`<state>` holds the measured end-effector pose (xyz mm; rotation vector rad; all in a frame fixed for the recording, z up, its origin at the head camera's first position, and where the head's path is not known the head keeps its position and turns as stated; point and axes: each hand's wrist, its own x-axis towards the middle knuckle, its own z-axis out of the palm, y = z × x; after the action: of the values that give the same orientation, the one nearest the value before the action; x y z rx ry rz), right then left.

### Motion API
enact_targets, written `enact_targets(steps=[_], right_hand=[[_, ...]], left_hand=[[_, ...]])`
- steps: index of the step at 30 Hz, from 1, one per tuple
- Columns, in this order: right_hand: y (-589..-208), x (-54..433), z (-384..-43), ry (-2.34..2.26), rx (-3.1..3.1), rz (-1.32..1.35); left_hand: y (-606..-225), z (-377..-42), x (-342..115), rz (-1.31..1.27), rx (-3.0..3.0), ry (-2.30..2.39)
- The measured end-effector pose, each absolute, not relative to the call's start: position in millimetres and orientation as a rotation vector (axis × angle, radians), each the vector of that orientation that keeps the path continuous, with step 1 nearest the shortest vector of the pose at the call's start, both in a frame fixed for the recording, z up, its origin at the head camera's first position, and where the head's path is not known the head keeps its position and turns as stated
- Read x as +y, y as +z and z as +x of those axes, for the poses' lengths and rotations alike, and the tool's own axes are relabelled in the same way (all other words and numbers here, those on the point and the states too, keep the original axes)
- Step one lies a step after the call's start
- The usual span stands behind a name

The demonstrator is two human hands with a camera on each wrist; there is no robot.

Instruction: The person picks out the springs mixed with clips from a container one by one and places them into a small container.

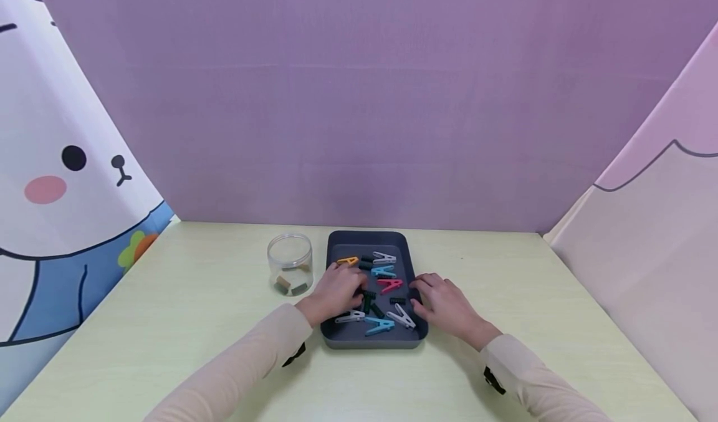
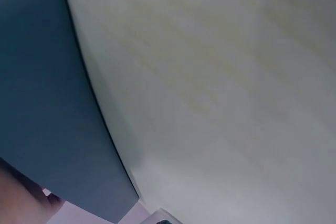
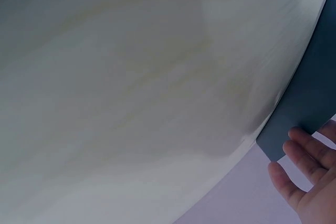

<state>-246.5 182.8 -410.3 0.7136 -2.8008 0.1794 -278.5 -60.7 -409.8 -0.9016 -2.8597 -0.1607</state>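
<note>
A dark grey tray (image 1: pixel 373 344) holds plastic clothespins and small dark green ribbed pieces (image 1: pixel 397 301). Among the clothespins are a red one (image 1: pixel 391 284), a light blue one (image 1: pixel 379 326), a white one (image 1: pixel 401 316) and an orange one (image 1: pixel 348 260). My left hand (image 1: pixel 336 290) reaches over the tray's left rim, its fingers bent down by some dark green pieces; whether it pinches one is hidden. At the right rim is my right hand (image 1: pixel 445 306). In the right wrist view its fingers (image 3: pixel 304 156) are loosely spread beside the tray's outer wall (image 3: pixel 310 93), holding nothing.
Just left of the tray stands a clear round jar (image 1: pixel 290 263) without a lid, with a few green and tan pieces at its bottom. Both stand on a pale table (image 1: pixel 493 266). A purple cloth backdrop (image 1: pixel 359 129) rises behind the table, with printed cloth at both sides.
</note>
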Motion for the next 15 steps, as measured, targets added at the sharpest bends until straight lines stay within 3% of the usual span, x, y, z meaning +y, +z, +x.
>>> enact_targets(steps=[15], right_hand=[[-409,183,-247,0.175,-2.798,0.718]], left_hand=[[-390,-279,-69,-0.859,-2.788,-0.183]])
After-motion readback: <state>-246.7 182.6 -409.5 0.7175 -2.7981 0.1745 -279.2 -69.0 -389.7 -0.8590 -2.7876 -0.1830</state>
